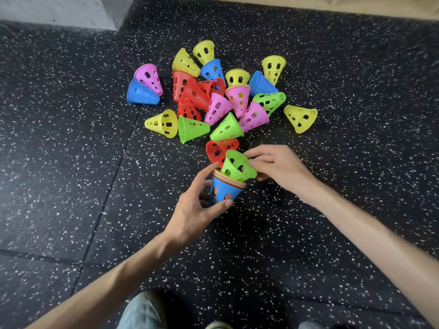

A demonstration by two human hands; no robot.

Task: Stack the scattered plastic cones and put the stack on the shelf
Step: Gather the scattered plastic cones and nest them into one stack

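A nested stack of cones point(225, 193), blue outermost with its wide mouth up, is gripped by my left hand point(197, 207) low in the middle of the view. My right hand point(275, 166) pinches a green cone point(237, 166) by its rim, tilted, its narrow end sitting in the stack's mouth. A red cone point(217, 150) lies on its side just behind the stack. Several more perforated cones in yellow, blue, red, pink and green lie scattered in a pile point(221, 98) further back on the floor.
The floor point(71, 162) is black rubber matting with white speckles and tile seams. A grey wall base point(59, 10) is at the top left and a pale strip point(356, 5) runs along the top right. My knees show at the bottom edge.
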